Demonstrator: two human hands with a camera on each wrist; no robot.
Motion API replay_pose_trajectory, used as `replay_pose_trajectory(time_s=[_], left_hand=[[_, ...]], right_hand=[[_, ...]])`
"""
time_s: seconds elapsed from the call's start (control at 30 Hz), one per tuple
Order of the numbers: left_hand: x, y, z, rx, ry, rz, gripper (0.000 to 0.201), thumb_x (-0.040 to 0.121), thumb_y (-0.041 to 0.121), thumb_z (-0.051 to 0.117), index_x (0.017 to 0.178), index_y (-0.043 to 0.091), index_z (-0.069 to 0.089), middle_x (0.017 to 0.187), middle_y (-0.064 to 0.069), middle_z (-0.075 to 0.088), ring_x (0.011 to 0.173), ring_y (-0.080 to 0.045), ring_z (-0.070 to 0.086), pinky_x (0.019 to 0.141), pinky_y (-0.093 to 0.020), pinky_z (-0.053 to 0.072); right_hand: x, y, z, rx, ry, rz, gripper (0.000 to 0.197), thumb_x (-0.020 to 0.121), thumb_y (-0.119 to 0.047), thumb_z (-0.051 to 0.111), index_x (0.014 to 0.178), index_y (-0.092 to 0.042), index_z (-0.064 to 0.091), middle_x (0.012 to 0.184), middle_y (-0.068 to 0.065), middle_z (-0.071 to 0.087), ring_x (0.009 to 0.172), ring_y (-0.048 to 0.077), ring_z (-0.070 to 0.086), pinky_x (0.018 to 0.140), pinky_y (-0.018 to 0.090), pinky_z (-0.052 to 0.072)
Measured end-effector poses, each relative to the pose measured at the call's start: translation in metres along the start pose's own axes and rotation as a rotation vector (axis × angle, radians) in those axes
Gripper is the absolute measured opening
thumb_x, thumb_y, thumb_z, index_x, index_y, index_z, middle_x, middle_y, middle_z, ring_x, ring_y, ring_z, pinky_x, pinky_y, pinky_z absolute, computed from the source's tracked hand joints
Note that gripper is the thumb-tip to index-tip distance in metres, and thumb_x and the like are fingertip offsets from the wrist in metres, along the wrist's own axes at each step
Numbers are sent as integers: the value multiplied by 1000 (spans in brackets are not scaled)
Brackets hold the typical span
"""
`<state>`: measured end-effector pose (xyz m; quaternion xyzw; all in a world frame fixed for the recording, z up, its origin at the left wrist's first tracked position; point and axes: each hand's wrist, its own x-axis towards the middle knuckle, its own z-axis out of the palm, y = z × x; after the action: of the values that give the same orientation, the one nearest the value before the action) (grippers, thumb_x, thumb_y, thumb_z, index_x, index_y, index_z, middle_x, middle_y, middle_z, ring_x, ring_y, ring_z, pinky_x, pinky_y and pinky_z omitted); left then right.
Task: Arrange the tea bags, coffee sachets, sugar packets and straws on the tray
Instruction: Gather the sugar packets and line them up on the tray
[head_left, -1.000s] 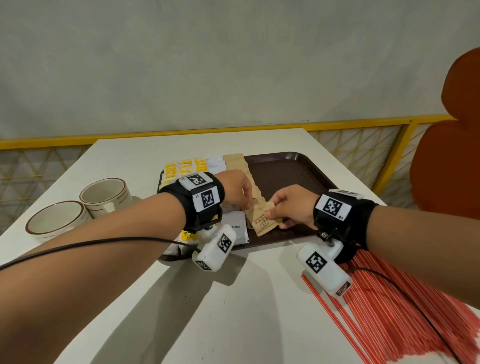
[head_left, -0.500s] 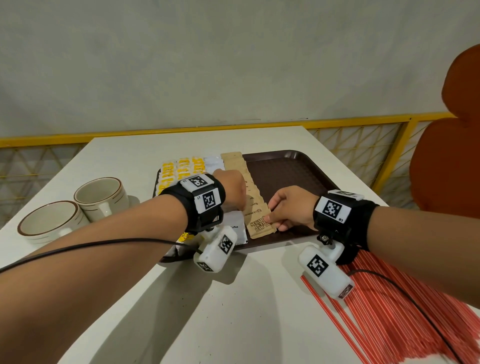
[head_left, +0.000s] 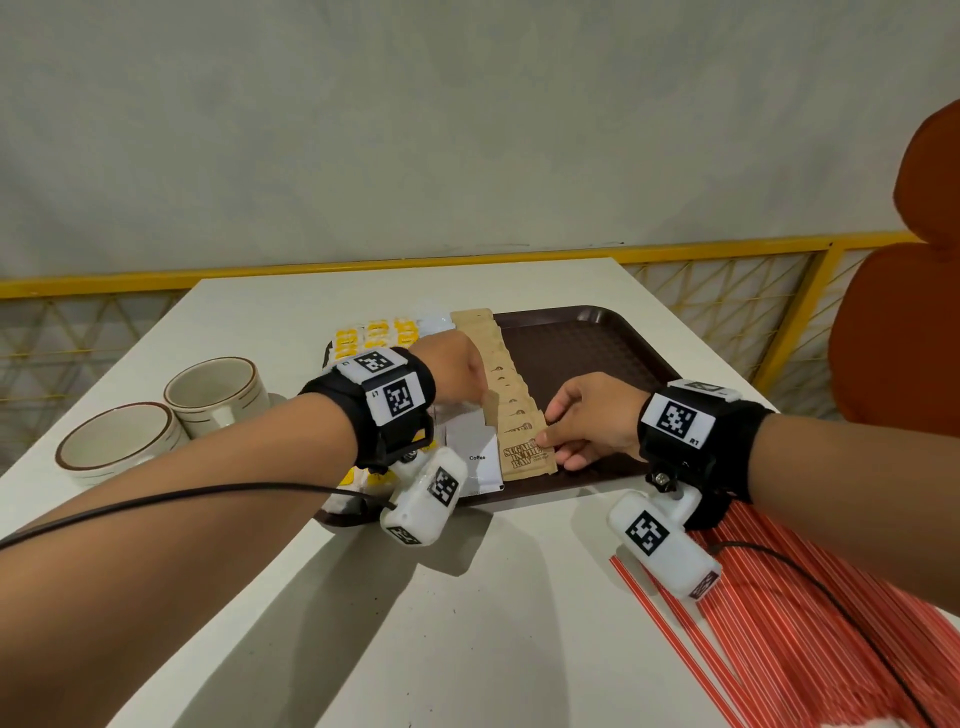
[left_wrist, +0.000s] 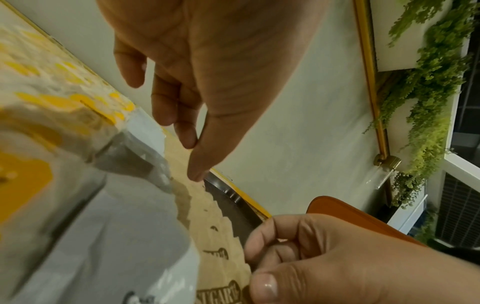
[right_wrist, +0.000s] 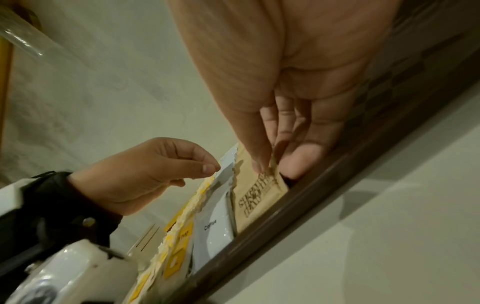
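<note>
You are standing at a white table (head_left: 395, 623) with a brown tray (head_left: 582, 343) lying on its far half. A big sheaf of red straws (head_left: 810, 644) is lying on the table at your right, off the tray. Two cups (head_left: 171, 410) are sitting to the left of the tray. On the tray, three rows are running away from you side by side: yellow tea bags (head_left: 375, 332) at the left, white coffee sachets (head_left: 475, 457) in the middle, brown sugar packets (head_left: 498, 374) overlapping at the right. Your right hand (head_left: 592, 415) is pinching the right edge of the nearest sugar packet (head_left: 524, 457) between thumb and fingers, the packet lying flat at the tray's near rim. Your left hand (head_left: 457, 369) is hovering over the rows, fingers loosely curled with thumb and forefinger tips touching, holding nothing.
</note>
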<state>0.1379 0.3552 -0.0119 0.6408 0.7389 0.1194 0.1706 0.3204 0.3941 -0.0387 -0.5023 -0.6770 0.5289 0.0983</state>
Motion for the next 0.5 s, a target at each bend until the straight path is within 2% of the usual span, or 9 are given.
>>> replay_pose_trajectory(time_s=[0.13, 0.2, 0.3, 0.33, 0.4, 0.47, 0.5], left_hand=[[-7, -8, -11, -54, 24, -3, 8, 85, 15, 65, 82, 13, 72, 95, -2, 71, 83, -13, 59, 76, -26, 49], [-11, -13, -16, -93, 55, -12, 11, 87, 14, 62, 89, 11, 73, 96, -2, 68, 86, -13, 57, 77, -27, 47], [-19, -24, -24, -219, 148, -56, 17, 94, 13, 53, 99, 13, 69, 101, 0, 62, 92, -13, 53, 79, -25, 39], [-21, -29, -26, -296, 191, -78, 18, 95, 14, 51, 103, 15, 67, 108, -2, 61, 96, -14, 53, 80, -25, 39], [-29, -37, -27, -455, 270, -133, 26, 98, 21, 46, 118, 13, 61, 124, -5, 58, 109, -19, 53, 88, -28, 40], [-41, -42, -25, -603, 327, -189, 39, 101, 30, 39, 134, 13, 49, 140, -6, 47, 126, -23, 44, 98, -29, 33], [-47, -44, -22, -678, 336, -222, 44, 102, 35, 36, 140, 14, 42, 146, -4, 41, 133, -23, 39, 100, -29, 30]], right_hand=[[-8, -2, -3, -27, -25, 34, 23, 82, -5, 72, 89, -8, 50, 75, 14, 63, 54, 15, 58, 50, 25, 55], [-12, -3, -6, -40, -35, 37, 15, 86, -7, 68, 85, -7, 53, 74, 12, 61, 57, 15, 57, 52, 25, 54], [-8, -4, -9, 13, 92, -27, 5, 91, -3, 59, 86, -5, 59, 86, 12, 59, 74, 17, 60, 70, 29, 58], [-5, -3, -7, 50, 150, -55, 5, 92, -2, 57, 93, -5, 61, 95, 13, 60, 84, 18, 60, 79, 31, 57], [-1, -2, 2, 106, 215, -83, 25, 93, -7, 56, 118, -4, 59, 119, 13, 58, 108, 21, 57, 96, 34, 50], [-2, -2, 15, 101, 194, -77, 46, 96, -15, 54, 140, -6, 44, 140, 11, 48, 127, 22, 46, 108, 33, 38], [-3, -3, 21, 87, 169, -80, 51, 98, -18, 51, 145, -7, 35, 147, 8, 40, 133, 22, 41, 109, 29, 32]])
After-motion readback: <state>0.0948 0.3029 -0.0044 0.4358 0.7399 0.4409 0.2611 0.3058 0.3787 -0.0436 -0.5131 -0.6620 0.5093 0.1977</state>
